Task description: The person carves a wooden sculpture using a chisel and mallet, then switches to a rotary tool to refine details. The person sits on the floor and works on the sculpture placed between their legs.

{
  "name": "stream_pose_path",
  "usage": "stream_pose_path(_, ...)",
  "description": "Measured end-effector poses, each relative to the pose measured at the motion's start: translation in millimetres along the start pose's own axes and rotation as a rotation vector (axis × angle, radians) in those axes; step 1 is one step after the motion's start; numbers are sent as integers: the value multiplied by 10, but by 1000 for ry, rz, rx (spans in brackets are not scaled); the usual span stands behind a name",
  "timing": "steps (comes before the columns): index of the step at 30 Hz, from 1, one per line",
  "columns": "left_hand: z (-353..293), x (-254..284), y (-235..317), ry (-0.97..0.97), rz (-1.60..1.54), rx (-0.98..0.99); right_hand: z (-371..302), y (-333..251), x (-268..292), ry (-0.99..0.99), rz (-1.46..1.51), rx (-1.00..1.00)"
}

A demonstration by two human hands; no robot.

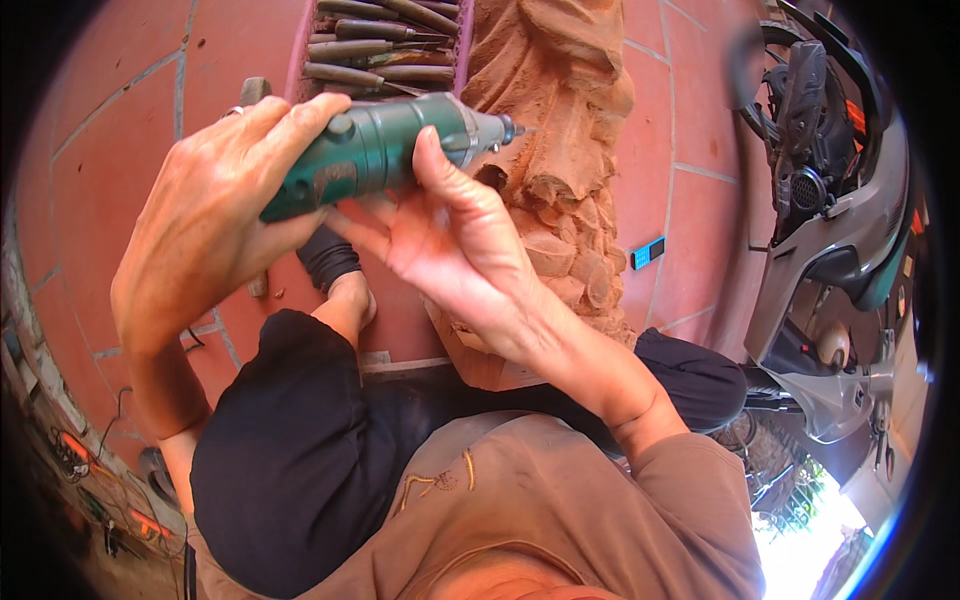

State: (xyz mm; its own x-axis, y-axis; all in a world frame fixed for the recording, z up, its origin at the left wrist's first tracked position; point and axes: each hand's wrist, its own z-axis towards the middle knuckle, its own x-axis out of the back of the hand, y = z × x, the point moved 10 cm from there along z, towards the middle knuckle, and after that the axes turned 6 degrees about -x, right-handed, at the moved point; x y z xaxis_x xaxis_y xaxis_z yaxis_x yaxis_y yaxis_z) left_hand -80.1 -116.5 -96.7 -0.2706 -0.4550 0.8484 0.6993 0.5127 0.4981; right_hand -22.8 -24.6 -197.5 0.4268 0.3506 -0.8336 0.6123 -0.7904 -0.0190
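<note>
My left hand [215, 190] is wrapped around the rear of a green rotary tool [370, 150], fingers over its top, with a ring showing on one finger. The tool lies nearly level, its grey nose and a thin bit pointing right. From below, my right hand [460, 240] supports the tool. The right thumb rests against the body just behind the nose, and the other fingers run beneath it, partly hidden and slightly blurred. Behind and under the tool stands a reddish-brown wood carving [555, 140] with folded, rounded relief, reaching down between my legs.
A pink-edged tray [464, 40] of several wood-handled chisels [360, 48] sits at the far middle. A blue mobile phone [648, 253] lies on the red tiles right of the carving. A grey motorbike [800, 290] stands at the right. Cables [110, 480] lie at the lower left.
</note>
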Motion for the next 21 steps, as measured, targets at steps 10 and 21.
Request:
stream_pose_path(10,227,-155,-351,77,-72,-7,326,-381,43,-21,-44,70)
stream_pose_path(21,361,-239,-396,98,-89,-44,361,-540,93,17,-3,127)
